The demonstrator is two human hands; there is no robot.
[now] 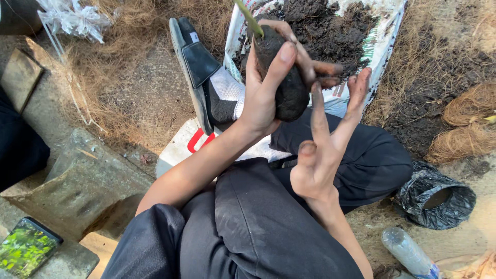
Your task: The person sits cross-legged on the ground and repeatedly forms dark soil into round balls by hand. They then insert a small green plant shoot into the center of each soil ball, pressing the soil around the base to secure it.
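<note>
My left hand (268, 82) grips a dark ball of soil (284, 82) with a green plant stem (249, 18) sticking up from its top. My right hand (325, 139) is just beside and below the ball, soiled fingers spread apart, holding nothing. Both hands are over my lap in dark trousers (258, 222). Behind them lies an opened white sack (382, 46) filled with dark soil (325, 26).
A black slipper with a mesh sock (199, 67) rests by the sack. Coconut fibre bundles (467, 124) lie at right, a black plastic bag (436, 199) and clear bottle (408, 253) lower right. Concrete blocks (82, 186) and a phone (26, 248) sit at left.
</note>
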